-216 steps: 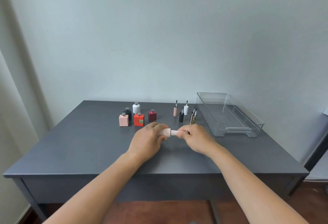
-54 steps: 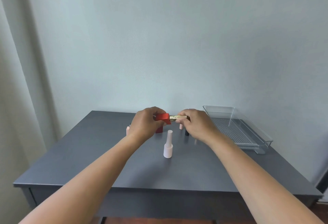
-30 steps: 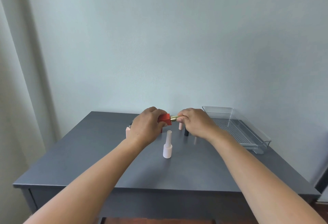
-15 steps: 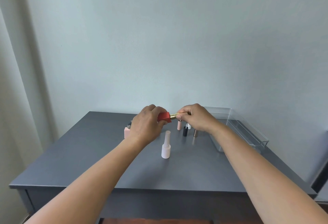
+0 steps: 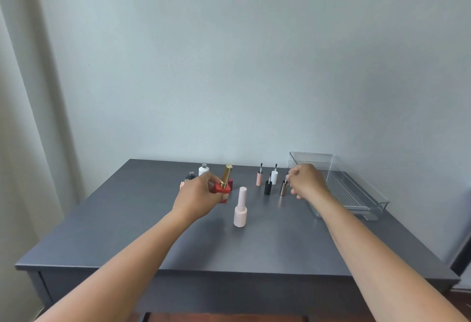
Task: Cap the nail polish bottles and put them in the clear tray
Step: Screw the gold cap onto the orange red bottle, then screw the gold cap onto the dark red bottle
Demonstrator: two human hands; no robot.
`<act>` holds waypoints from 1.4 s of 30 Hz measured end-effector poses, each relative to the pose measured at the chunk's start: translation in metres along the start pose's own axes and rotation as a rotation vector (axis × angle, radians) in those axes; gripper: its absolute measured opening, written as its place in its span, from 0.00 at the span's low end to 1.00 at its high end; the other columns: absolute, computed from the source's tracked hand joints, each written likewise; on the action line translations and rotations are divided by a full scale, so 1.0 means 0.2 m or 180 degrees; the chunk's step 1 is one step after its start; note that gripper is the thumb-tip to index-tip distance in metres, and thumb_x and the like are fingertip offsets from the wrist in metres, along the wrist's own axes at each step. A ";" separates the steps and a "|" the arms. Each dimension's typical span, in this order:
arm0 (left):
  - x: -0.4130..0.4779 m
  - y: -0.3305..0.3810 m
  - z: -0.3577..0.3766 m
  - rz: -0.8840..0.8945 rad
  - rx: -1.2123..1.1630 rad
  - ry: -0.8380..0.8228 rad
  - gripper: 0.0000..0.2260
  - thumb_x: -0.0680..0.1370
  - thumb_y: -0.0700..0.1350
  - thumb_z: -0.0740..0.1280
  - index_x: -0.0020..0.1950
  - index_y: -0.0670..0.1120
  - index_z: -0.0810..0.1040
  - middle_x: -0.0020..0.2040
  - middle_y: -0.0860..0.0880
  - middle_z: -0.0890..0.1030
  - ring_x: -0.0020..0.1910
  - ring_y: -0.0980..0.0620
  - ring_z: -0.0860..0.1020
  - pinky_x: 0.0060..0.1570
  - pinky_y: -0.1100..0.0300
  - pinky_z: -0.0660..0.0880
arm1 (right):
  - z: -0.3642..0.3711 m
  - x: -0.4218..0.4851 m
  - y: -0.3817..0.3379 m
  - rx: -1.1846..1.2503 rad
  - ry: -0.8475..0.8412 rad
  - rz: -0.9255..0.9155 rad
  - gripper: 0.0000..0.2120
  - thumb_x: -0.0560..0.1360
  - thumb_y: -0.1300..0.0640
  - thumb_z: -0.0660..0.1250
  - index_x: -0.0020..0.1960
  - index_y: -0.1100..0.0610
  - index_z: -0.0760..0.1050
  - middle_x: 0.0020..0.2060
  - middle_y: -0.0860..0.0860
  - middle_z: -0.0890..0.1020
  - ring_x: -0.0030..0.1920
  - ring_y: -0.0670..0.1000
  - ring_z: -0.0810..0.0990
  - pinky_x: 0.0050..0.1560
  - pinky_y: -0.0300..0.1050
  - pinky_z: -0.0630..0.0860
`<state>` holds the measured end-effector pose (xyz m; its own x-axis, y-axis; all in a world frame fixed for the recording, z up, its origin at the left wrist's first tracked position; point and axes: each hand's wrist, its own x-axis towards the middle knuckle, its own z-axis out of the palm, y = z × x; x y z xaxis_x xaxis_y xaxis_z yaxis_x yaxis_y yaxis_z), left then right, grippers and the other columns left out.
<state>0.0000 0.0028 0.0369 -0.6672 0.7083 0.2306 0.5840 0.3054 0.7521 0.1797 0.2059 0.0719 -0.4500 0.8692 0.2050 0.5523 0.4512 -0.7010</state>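
My left hand (image 5: 197, 198) grips a red square nail polish bottle (image 5: 221, 189) with a gold cap (image 5: 226, 176) on it, held upright just above the table. A capped pale pink bottle (image 5: 240, 209) stands in front of it. My right hand (image 5: 307, 181) is beside the clear tray (image 5: 374, 200), and its curled fingertips pinch the brush stem of a bronze cap (image 5: 283, 188) standing on the table. Pink (image 5: 259, 178), white (image 5: 274, 177) and black (image 5: 267, 187) brush caps stand just left of it. The tray holds nothing.
Uncapped white (image 5: 204, 169) and black (image 5: 190, 175) bottles stand at the back left, with a pink bottle (image 5: 182, 184) mostly hidden behind my left hand. A dark red bottle (image 5: 231, 183) shows behind the red one. The grey table (image 5: 127, 232) ends at a wall.
My right hand has let go of the gold cap and moved right to the bronze cap. My left hand has turned the capped red bottle upright and lowered it.
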 end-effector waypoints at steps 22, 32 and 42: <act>-0.05 -0.08 0.02 -0.0193 -0.0098 -0.0540 0.15 0.66 0.44 0.80 0.47 0.54 0.79 0.41 0.55 0.83 0.43 0.55 0.82 0.52 0.55 0.79 | 0.25 0.10 0.18 -0.0712 -0.0072 0.0363 0.10 0.76 0.53 0.61 0.50 0.59 0.77 0.42 0.58 0.83 0.42 0.58 0.81 0.35 0.44 0.69; 0.14 -0.04 -0.17 0.0027 0.0283 -0.0127 0.15 0.76 0.39 0.67 0.62 0.51 0.81 0.53 0.53 0.82 0.52 0.50 0.81 0.45 0.61 0.76 | 0.20 0.00 0.09 -0.0077 0.0344 0.0077 0.12 0.69 0.48 0.63 0.40 0.57 0.71 0.32 0.52 0.80 0.35 0.57 0.82 0.32 0.44 0.73; 0.41 -0.01 0.05 -0.0050 0.0798 -0.0542 0.25 0.73 0.47 0.75 0.69 0.46 0.76 0.64 0.47 0.80 0.62 0.48 0.78 0.59 0.57 0.74 | 0.17 -0.08 0.04 0.1057 0.0244 -0.0287 0.04 0.72 0.53 0.69 0.41 0.50 0.74 0.37 0.46 0.84 0.20 0.45 0.76 0.24 0.38 0.69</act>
<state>-0.0519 0.0668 0.0481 -0.6023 0.7923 0.0975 0.6843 0.4496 0.5741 0.1665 0.1881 0.0396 -0.4254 0.8473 0.3181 0.2486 0.4474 -0.8591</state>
